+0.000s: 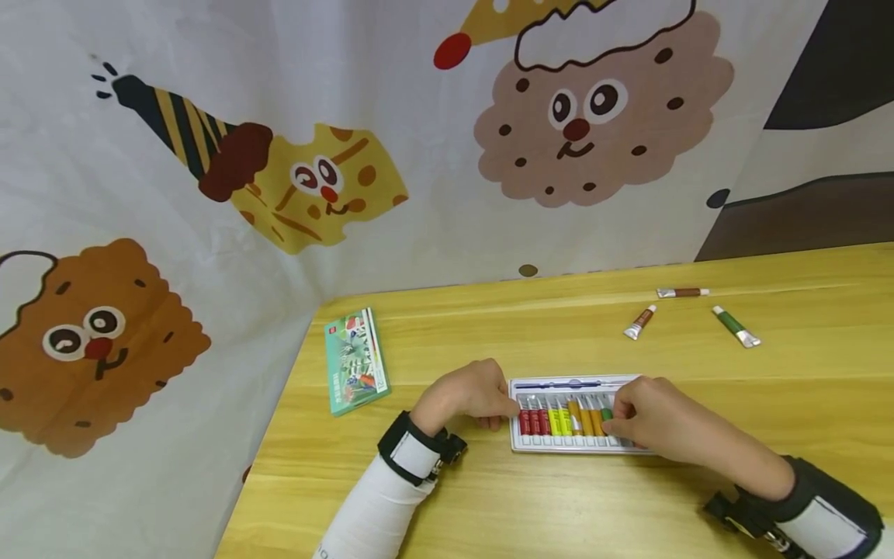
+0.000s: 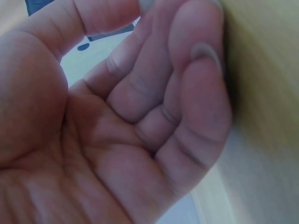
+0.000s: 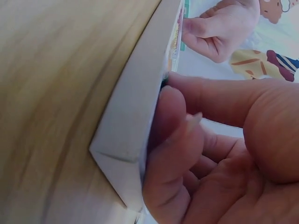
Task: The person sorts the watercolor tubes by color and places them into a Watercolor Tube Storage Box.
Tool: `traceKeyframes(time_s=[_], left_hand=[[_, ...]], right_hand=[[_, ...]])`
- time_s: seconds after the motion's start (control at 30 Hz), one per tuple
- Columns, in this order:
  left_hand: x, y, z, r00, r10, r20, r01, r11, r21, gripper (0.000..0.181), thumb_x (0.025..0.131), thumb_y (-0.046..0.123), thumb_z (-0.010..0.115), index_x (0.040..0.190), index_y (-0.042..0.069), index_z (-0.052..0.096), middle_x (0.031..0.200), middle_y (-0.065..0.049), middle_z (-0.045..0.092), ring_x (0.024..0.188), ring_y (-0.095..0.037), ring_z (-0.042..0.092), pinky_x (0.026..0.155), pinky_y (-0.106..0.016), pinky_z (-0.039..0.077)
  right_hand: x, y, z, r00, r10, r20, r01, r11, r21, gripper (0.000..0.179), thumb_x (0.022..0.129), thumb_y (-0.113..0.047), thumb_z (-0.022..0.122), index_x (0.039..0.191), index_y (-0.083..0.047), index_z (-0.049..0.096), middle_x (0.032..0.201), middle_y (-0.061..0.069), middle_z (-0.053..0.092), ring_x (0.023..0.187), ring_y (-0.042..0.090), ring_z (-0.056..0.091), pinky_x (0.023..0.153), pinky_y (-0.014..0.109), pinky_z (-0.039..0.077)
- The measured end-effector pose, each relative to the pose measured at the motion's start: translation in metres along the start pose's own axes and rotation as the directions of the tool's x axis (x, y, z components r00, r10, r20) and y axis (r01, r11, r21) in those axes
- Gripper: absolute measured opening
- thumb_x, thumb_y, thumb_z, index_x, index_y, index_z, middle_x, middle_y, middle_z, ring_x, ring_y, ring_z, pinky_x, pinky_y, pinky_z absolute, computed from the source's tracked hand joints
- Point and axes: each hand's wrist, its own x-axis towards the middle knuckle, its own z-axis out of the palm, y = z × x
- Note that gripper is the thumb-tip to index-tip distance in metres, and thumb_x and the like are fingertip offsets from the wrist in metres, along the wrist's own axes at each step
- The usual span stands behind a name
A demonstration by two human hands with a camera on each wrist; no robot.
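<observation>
A white tray of paint tubes (image 1: 559,449) lies on the table, with red, yellow, ochre and green tubes in a row and a thin blue brush (image 1: 559,385) along its far side. My left hand (image 1: 475,394) is at the tray's left end, thumb and forefinger pinching its edge beside the red tubes; the other fingers curl in by the tabletop. Over the right part of the tray, my right hand (image 1: 660,419) pinches a green paint tube (image 1: 607,414) between thumb and forefinger. That hand hides the tray's right end. The tray's side wall (image 3: 126,107) shows in the right wrist view.
Beyond the tray lie two brown paint tubes (image 1: 640,321) and a loose dark green tube (image 1: 733,324). A flat teal box (image 1: 356,361) with a printed picture rests at the table's left edge. A cartoon-printed cloth (image 1: 433,233) hangs behind the table (image 1: 531,505).
</observation>
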Motion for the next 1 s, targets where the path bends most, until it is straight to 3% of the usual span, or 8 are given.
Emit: traceKeyframes(time_s=[0.53,0.73,0.87,0.93,1.0], left_hand=[[0.001,0.002,0.0,1.0,0.023,-0.012,-0.023,1.0,0.02,0.031,0.092,0.015,0.074,0.062,0.006,0.073,0.058,-0.005,0.068,0.049,-0.015,0.06,0.047,-0.024,0.042],[0.0,0.001,0.001,1.0,0.009,-0.02,-0.008,1.0,0.02,0.031,0.091,0.015,0.074,0.061,0.006,0.073,0.058,-0.004,0.068,0.049,-0.015,0.06,0.047,-0.023,0.039],[-0.002,0.0,0.003,1.0,-0.003,-0.024,0.003,1.0,0.004,0.031,0.09,0.015,0.075,0.061,0.005,0.072,0.057,-0.005,0.068,0.049,-0.015,0.059,0.046,-0.023,0.039],[-0.002,0.0,0.003,1.0,0.0,-0.026,0.0,1.0,0.002,0.031,0.09,0.014,0.074,0.061,0.004,0.072,0.057,-0.005,0.068,0.049,-0.016,0.06,0.046,-0.023,0.039],[-0.002,0.0,0.003,1.0,0.005,-0.027,-0.005,1.0,0.005,0.031,0.09,0.014,0.074,0.061,0.004,0.072,0.057,-0.005,0.068,0.049,-0.016,0.06,0.047,-0.024,0.039]], right_hand=[[0.0,0.002,0.001,0.998,0.06,0.008,-0.06,0.998,-0.001,0.034,0.091,-0.014,0.081,0.067,-0.014,0.057,0.058,-0.004,0.046,0.053,0.012,0.044,0.048,0.023,0.033],[-0.001,-0.001,-0.016,1.0,0.007,0.018,-0.007,0.999,0.043,0.024,0.096,-0.015,0.076,0.075,-0.013,0.066,0.061,-0.003,0.054,0.055,0.012,0.048,0.049,0.024,0.038],[0.0,0.006,-0.047,0.992,-0.037,-0.121,0.036,0.999,-0.007,0.013,0.099,-0.019,0.073,0.09,-0.01,0.075,0.075,-0.002,0.063,0.065,0.015,0.052,0.053,0.027,0.042],[0.0,0.017,-0.066,0.969,-0.05,-0.24,0.034,0.997,-0.068,0.016,0.099,-0.022,0.074,0.097,-0.007,0.077,0.081,0.002,0.068,0.072,0.021,0.057,0.058,0.031,0.045],[0.002,0.031,-0.083,0.939,-0.05,-0.341,0.006,0.992,-0.129,0.027,0.099,-0.025,0.074,0.108,0.0,0.075,0.095,0.017,0.073,0.084,0.036,0.064,0.067,0.044,0.052]])
